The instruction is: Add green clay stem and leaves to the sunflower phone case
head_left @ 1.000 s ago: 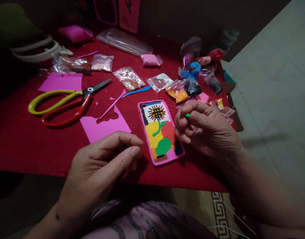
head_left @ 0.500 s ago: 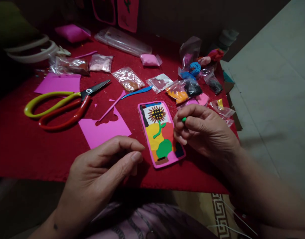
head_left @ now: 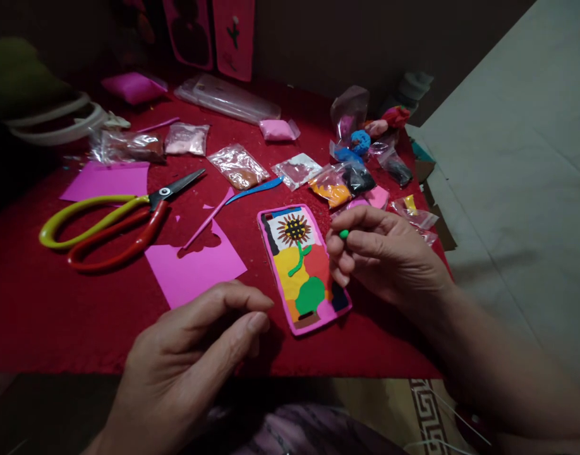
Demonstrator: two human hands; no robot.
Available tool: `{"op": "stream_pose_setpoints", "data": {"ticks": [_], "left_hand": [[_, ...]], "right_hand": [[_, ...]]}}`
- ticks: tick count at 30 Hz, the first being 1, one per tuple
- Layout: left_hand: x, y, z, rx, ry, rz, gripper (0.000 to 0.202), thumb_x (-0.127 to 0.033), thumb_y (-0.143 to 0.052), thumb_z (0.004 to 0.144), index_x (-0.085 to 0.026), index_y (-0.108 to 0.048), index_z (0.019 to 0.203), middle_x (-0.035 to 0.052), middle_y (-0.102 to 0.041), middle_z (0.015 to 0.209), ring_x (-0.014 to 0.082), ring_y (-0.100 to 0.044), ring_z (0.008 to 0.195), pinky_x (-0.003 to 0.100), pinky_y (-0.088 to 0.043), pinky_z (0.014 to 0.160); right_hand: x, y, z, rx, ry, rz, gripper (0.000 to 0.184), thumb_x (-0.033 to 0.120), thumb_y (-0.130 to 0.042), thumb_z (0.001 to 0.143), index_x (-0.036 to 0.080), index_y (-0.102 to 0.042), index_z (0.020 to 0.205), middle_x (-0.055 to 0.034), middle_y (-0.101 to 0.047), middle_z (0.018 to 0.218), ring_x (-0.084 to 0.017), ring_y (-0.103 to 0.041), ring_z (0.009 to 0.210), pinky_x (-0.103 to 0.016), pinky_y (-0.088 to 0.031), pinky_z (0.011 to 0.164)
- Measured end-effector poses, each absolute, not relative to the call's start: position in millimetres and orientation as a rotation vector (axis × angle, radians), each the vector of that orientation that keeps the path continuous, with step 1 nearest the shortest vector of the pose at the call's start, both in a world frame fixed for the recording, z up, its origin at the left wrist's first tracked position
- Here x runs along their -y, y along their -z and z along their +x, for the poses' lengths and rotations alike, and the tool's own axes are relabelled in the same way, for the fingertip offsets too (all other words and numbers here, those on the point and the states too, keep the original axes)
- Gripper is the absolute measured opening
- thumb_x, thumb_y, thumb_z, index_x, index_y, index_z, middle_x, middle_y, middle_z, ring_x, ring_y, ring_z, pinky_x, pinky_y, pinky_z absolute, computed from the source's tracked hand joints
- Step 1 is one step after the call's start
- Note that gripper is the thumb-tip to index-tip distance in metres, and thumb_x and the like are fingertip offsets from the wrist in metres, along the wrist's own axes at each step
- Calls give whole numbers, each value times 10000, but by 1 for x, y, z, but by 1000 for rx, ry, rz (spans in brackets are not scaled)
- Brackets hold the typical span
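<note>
A small green clay ball (head_left: 344, 234) is pinched between the thumb and forefinger of my right hand (head_left: 385, 256). That hand hovers over the right edge of a phone case (head_left: 290, 303), hiding part of it. The case has a pink clay rim, patches of coloured clay, and a brown-petalled sunflower with a green stem. My left hand (head_left: 199, 351) is to the left of the case, apart from it. Its forefinger and thumb are bent with a gap between them, and nothing shows in them.
Scissors (head_left: 129, 221) with yellow and red handles lie at the left. Cut pink paper (head_left: 199, 272) carries a pink stick (head_left: 207, 221), near a blue modelling knife (head_left: 256, 189). Bags of orange clay (head_left: 330, 193) and other colours sit behind. A red cloth (head_left: 81, 322) covers the table.
The view has tilted up, so the table's things appear lower and slightly left. My right hand still pinches the green clay ball, and both hands keep nearly the same pose.
</note>
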State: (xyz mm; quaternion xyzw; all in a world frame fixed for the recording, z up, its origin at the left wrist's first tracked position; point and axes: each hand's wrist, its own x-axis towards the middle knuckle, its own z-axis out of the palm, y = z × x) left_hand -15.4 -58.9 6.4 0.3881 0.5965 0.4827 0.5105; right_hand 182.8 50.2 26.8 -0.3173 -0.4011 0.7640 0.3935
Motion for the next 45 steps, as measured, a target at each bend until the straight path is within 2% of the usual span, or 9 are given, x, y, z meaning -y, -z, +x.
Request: {"op": "stream_pose_setpoints", "data": {"ticks": [7, 13, 17, 26, 30, 41, 45], "left_hand": [[59, -4, -17, -1416, -1153, 942, 154, -404, -742, 817, -250, -737, 810, -22, -637, 610, 82, -531, 517, 138, -373, 429], [59, -4, -20, -1398, -1089, 942, 189, -438, -727, 813, -251, -741, 832, -22, -608, 587, 95, -503, 519, 153, -395, 447], [58, -4, -20, -1383, -1077, 936, 206, -448, -723, 807, -243, -739, 813, -12, -622, 602, 103, -518, 521, 162, -392, 433], [58, -7, -19, -1395, -1074, 955, 196, -440, -700, 822, -250, -737, 796, -14, -615, 591, 106, -515, 518, 166, -394, 433], [57, -7, -18, -1403, -1104, 952, 169, -420, -707, 807, -256, -743, 786, -23, -613, 584, 97, -511, 509, 160, -377, 429], [57, -5, -20, -1350, -1079, 932, 167, -418, -720, 820, -252, -742, 812, -14, -628, 614, 96, -523, 522, 151, -383, 425], [58, -5, -19, -1328, -1076, 908, 185, -438, -724, 834, -256, -734, 805, -18, -615, 615, 87, -515, 506, 144, -387, 419]], "right_hand": [[-51, -27, 181, 1023, -1928, -810, 157, 129, -872, 687, 170, -769, 799, -12, -774, 703, -104, -673, 491, -227, -602, 503], [-52, -26, 181, 1063, -1889, -826, 197, 226, -908, 674, 176, -733, 749, 4, -725, 661, -104, -634, 471, -224, -560, 459], [-53, -25, 181, 1076, -1866, -803, 248, 211, -932, 624, 170, -700, 699, 20, -696, 676, -94, -615, 491, -220, -552, 471], [-51, -23, 182, 1064, -1914, -826, 108, 212, -865, 730, 164, -780, 777, -31, -759, 736, -94, -637, 514, -216, -581, 505], [-51, -24, 183, 1059, -1936, -826, 146, 263, -871, 735, 166, -806, 822, -57, -788, 774, -89, -639, 511, -206, -584, 510], [-52, -23, 182, 1072, -1911, -722, 157, 163, -894, 673, 164, -747, 727, 1, -726, 708, -96, -637, 519, -209, -562, 489], [-52, -23, 182, 1073, -1926, -750, 155, 185, -904, 664, 166, -761, 722, -5, -729, 693, -96, -635, 509, -205, -561, 481]]}}
